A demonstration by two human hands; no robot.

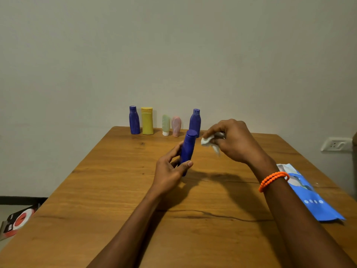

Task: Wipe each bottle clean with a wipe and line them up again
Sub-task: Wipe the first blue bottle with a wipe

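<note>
On the wooden table (116, 190), five bottles (147, 120) are lined up upright at the far edge. A blue bottle (188, 147) is gripped above mid-table by the left hand (170, 171). Just beside its cap, a crumpled white wipe (209, 142) is pinched by the right hand (235, 140).

— What's in the hands?

— The left hand (170, 171) grips a blue bottle (188, 149) near its base, tilted a little, above the wooden table (116, 190). The right hand (234, 141) pinches a crumpled white wipe (209, 142) just beside the bottle's cap (whether they touch, I cannot tell).

— And the rest?

— Five stand in a row by the wall: a blue bottle at the left end (134, 120), a yellow bottle (147, 121), a green tube (165, 125), a pink tube (176, 126), another blue bottle (195, 120). A blue wipe packet (313, 198) lies at the right.
</note>
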